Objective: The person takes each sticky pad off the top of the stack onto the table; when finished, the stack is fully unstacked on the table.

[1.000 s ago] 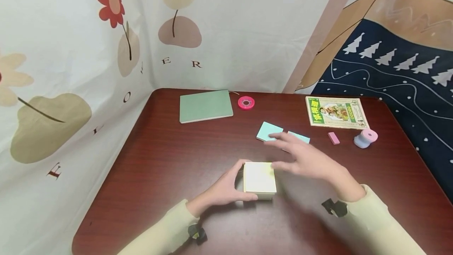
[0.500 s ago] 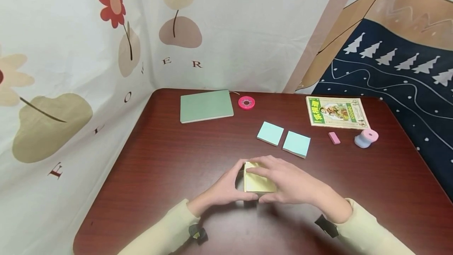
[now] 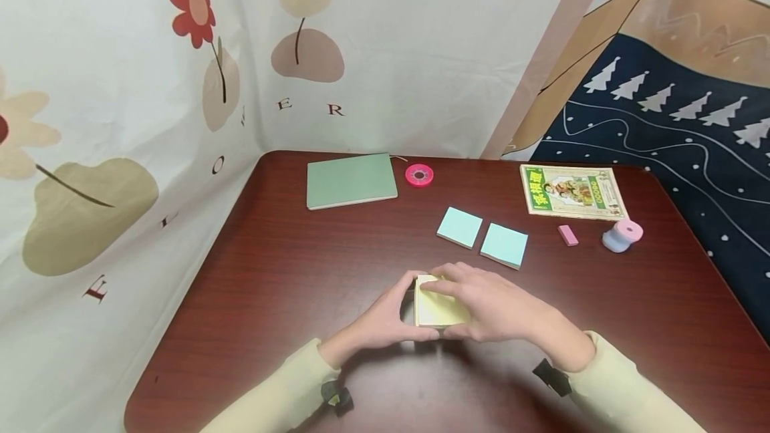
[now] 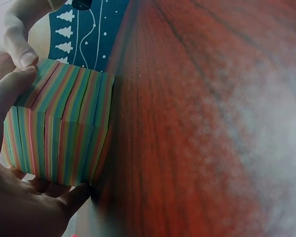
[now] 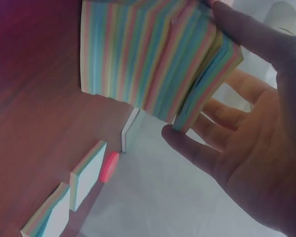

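Observation:
A tall stack of sticky note pads [image 4: 64,133] with rainbow-striped edges stands on the table, its pale yellow top [image 3: 439,311] showing in the head view. My left hand [image 3: 388,316] grips the stack from the left, thumb at the near face and fingers round the far side. From the right, my right hand [image 3: 502,303] reaches over the top. In the right wrist view its thumb and a finger pinch the uppermost pad [image 5: 207,84], which sits slightly askew, with a thin dark gap under it. Two light blue sticky note pads [image 3: 460,227] [image 3: 504,246] lie behind the stack.
At the back of the table [image 3: 289,252] lie a green notebook [image 3: 351,182] and a pink tape roll [image 3: 419,175]. To the right are an illustrated booklet [image 3: 573,191], a pink eraser [image 3: 568,235] and a pink-and-blue spool-shaped thing [image 3: 622,235]. Printed cloth hangs behind.
My right hand has come down and left from above the blue pads onto the top of the stack, where it now pinches the uppermost pad. My left hand has kept its grip.

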Demonstrator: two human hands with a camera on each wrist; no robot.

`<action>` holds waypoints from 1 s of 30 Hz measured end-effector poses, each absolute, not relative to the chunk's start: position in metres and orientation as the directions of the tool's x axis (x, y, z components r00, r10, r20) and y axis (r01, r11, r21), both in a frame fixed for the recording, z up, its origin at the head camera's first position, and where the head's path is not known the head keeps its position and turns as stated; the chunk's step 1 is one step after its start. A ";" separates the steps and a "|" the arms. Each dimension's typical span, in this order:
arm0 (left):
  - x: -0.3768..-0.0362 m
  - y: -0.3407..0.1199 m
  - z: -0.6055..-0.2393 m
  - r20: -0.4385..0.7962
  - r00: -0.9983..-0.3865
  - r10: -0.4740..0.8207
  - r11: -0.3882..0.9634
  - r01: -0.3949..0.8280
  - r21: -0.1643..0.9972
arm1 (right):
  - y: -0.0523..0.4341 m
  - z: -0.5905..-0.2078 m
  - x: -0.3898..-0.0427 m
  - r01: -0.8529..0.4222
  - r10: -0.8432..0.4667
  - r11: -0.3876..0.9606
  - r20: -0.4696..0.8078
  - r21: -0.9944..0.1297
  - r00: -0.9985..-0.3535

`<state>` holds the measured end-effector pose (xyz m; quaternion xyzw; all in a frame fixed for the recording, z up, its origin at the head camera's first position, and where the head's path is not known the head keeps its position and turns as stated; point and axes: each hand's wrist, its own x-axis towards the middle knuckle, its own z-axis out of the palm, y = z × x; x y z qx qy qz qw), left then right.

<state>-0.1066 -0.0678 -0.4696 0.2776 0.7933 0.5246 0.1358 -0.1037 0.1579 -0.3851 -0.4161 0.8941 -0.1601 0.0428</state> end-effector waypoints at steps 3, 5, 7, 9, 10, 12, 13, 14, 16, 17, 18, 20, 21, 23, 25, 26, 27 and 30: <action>-0.106 -0.068 -0.469 0.076 -0.808 0.584 0.289 0.294 0.911 | 0.160 -0.380 -0.107 -0.728 -0.765 0.593 0.042 -0.343 -0.643; -0.106 -0.067 -0.469 0.074 -0.808 0.584 0.283 0.289 0.915 | 0.162 -0.376 -0.111 -0.725 -0.772 0.579 0.036 -0.373 -0.635; -0.105 -0.067 -0.469 0.068 -0.812 0.580 0.288 0.282 0.915 | 0.164 -0.373 -0.118 -0.718 -0.781 0.554 0.035 -0.422 -0.623; -0.105 -0.068 -0.469 0.057 -0.818 0.573 0.296 0.271 0.916 | 0.166 -0.371 -0.127 -0.705 -0.789 0.518 0.048 -0.484 -0.612; -0.104 -0.068 -0.468 0.050 -0.821 0.569 0.300 0.264 0.917 | 0.167 -0.370 -0.133 -0.696 -0.791 0.496 0.061 -0.519 -0.609; -0.104 -0.068 -0.468 0.034 -0.827 0.561 0.313 0.250 0.916 | 0.167 -0.369 -0.146 -0.678 -0.784 0.467 0.089 -0.568 -0.615; -0.104 -0.069 -0.468 0.030 -0.828 0.561 0.314 0.246 0.917 | 0.166 -0.369 -0.153 -0.666 -0.773 0.459 0.106 -0.588 -0.625; -0.104 -0.069 -0.468 0.029 -0.827 0.561 0.315 0.246 0.917 | 0.165 -0.369 -0.161 -0.658 -0.760 0.454 0.125 -0.600 -0.638; -0.105 -0.069 -0.468 0.032 -0.824 0.565 0.317 0.253 0.914 | 0.162 -0.373 -0.177 -0.639 -0.723 0.468 0.152 -0.610 -0.674; -0.105 -0.069 -0.468 0.036 -0.822 0.568 0.316 0.258 0.913 | 0.159 -0.376 -0.185 -0.631 -0.704 0.480 0.162 -0.610 -0.692; -0.105 -0.069 -0.468 0.041 -0.820 0.571 0.316 0.266 0.911 | 0.157 -0.380 -0.194 -0.621 -0.684 0.494 0.169 -0.608 -0.709; -0.105 -0.069 -0.469 0.051 -0.816 0.576 0.310 0.276 0.910 | 0.151 -0.389 -0.211 -0.605 -0.651 0.529 0.172 -0.595 -0.739; -0.105 -0.069 -0.469 0.052 -0.815 0.577 0.307 0.276 0.911 | 0.148 -0.395 -0.219 -0.595 -0.638 0.550 0.165 -0.586 -0.752; -0.106 -0.069 -0.469 0.053 -0.814 0.578 0.306 0.277 0.911 | 0.141 -0.406 -0.233 -0.583 -0.623 0.590 0.144 -0.559 -0.769; -0.105 -0.069 -0.470 0.054 -0.815 0.577 0.307 0.277 0.911 | 0.134 -0.416 -0.243 -0.581 -0.624 0.623 0.116 -0.523 -0.773; -0.105 -0.069 -0.470 0.054 -0.816 0.576 0.308 0.277 0.910 | 0.130 -0.421 -0.247 -0.580 -0.626 0.638 0.099 -0.507 -0.774; -0.105 -0.069 -0.470 0.054 -0.816 0.576 0.308 0.278 0.910 | 0.127 -0.425 -0.250 -0.581 -0.630 0.648 0.083 -0.492 -0.772; -0.105 -0.069 -0.469 0.056 -0.817 0.574 0.311 0.281 0.908 | 0.120 -0.433 -0.257 -0.591 -0.648 0.671 0.035 -0.448 -0.761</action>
